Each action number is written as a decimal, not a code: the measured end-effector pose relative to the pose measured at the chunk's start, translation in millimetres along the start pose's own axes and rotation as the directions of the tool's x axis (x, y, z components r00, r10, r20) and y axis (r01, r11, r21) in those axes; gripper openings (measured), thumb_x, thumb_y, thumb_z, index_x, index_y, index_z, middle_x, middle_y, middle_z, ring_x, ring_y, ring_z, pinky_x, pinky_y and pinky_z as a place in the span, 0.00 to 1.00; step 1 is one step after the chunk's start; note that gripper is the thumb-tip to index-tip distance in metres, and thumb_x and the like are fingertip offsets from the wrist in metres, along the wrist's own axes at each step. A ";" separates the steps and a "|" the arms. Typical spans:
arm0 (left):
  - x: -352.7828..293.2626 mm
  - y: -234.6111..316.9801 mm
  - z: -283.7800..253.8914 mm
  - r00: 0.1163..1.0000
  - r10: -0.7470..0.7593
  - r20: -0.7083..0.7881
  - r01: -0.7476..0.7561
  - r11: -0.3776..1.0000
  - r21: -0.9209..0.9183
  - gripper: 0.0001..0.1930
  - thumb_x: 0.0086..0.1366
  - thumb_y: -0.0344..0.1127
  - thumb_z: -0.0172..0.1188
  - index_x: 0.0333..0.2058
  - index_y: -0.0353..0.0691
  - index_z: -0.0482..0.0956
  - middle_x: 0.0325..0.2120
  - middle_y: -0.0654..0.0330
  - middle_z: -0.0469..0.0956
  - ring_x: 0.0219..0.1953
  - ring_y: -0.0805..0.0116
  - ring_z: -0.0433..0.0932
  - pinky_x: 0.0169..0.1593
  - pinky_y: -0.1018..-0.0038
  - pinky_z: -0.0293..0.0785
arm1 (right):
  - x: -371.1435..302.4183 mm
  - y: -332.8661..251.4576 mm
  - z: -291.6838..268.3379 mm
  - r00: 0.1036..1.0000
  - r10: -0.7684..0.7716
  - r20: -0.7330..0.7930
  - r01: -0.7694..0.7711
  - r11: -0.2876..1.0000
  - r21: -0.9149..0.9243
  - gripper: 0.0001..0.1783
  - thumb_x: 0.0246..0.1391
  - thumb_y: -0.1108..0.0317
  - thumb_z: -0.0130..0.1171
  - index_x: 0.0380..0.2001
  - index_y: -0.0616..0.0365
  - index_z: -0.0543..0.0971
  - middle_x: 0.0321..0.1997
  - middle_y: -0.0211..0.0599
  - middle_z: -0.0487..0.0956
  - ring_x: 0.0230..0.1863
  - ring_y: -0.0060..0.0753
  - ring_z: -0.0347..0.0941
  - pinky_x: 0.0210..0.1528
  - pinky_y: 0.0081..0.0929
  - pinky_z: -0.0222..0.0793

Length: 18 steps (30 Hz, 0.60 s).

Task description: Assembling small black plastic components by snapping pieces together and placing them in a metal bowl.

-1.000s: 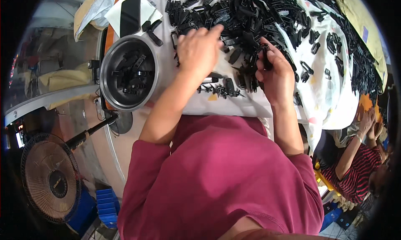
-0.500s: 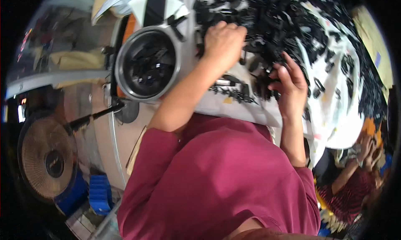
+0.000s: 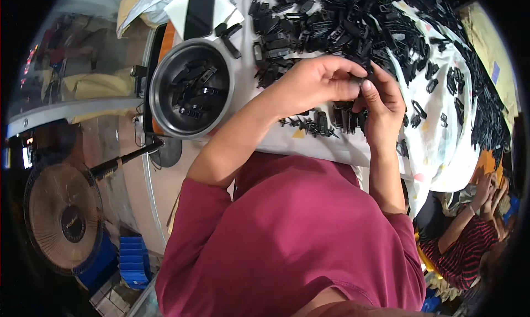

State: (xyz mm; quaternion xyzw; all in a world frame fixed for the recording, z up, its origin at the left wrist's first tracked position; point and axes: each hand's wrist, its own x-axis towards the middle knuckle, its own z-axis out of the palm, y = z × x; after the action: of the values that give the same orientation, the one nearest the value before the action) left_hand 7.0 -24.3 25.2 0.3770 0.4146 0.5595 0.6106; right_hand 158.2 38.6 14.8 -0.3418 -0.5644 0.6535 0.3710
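Left hand (image 3: 312,84), right hand (image 3: 385,108), black part (image 3: 361,80) between them

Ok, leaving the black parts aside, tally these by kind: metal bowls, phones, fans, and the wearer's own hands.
Metal bowl: 1
Phone: 1
Fan: 1
Wearer's hands, left hand and right hand: 2
Total: 5

The white-covered worktop (image 3: 287,142) is carrying a sprawling heap of black parts (image 3: 337,27); a metal bowl (image 3: 155,96) and white sheet (image 3: 178,13) are resting at its left.
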 end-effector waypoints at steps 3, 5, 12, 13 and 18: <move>-7.3 -5.8 0.7 0.994 0.034 -0.108 -0.009 0.976 0.218 0.19 0.52 0.24 0.61 0.45 0.38 0.72 0.33 0.65 0.72 0.33 0.80 0.71 0.34 0.84 0.67 | -1.4 -4.6 -4.0 0.999 0.037 0.034 -0.037 0.999 -0.007 0.18 0.52 0.74 0.53 0.48 0.61 0.71 0.31 0.30 0.75 0.22 0.15 0.67 0.24 0.12 0.63; -7.9 -0.6 6.4 0.948 0.137 -0.286 -0.019 0.925 0.380 0.16 0.49 0.31 0.65 0.39 0.38 0.77 0.30 0.64 0.74 0.27 0.80 0.71 0.29 0.83 0.68 | -2.8 -8.0 -3.5 0.990 -0.127 0.066 0.135 0.983 -0.128 0.18 0.52 0.76 0.52 0.48 0.61 0.71 0.39 0.32 0.74 0.29 0.14 0.66 0.25 0.11 0.64; -7.6 -0.2 2.2 0.860 0.498 -0.112 -0.271 0.630 0.728 0.16 0.46 0.35 0.66 0.35 0.35 0.78 0.26 0.58 0.75 0.24 0.73 0.72 0.27 0.80 0.68 | -2.5 -17.1 -10.5 0.844 -0.470 0.260 0.537 0.740 -0.405 0.17 0.44 0.81 0.57 0.42 0.65 0.74 0.39 0.42 0.76 0.39 0.30 0.72 0.41 0.21 0.67; -8.6 -1.4 3.1 0.859 0.500 -0.110 -0.274 0.629 0.727 0.16 0.46 0.35 0.66 0.35 0.35 0.78 0.26 0.58 0.75 0.24 0.73 0.72 0.27 0.80 0.68 | -4.1 -19.0 -12.1 0.843 -0.454 0.287 0.537 0.719 -0.441 0.17 0.43 0.81 0.58 0.41 0.65 0.74 0.37 0.42 0.76 0.38 0.31 0.73 0.40 0.21 0.67; -12.6 -3.2 4.0 0.778 0.623 0.082 -0.315 0.274 0.908 0.15 0.47 0.32 0.65 0.35 0.34 0.78 0.25 0.57 0.75 0.24 0.72 0.73 0.28 0.81 0.69 | -3.4 -29.9 -20.0 0.819 -0.377 0.434 0.574 0.550 -0.606 0.18 0.41 0.83 0.58 0.41 0.63 0.75 0.34 0.41 0.75 0.33 0.32 0.72 0.35 0.22 0.68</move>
State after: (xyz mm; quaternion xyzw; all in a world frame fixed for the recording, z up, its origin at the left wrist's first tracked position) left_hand 11.5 -37.1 24.8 0.6568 0.5949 0.4602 0.0535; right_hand 180.1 47.9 41.9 -0.2043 -0.8856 0.2928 0.2971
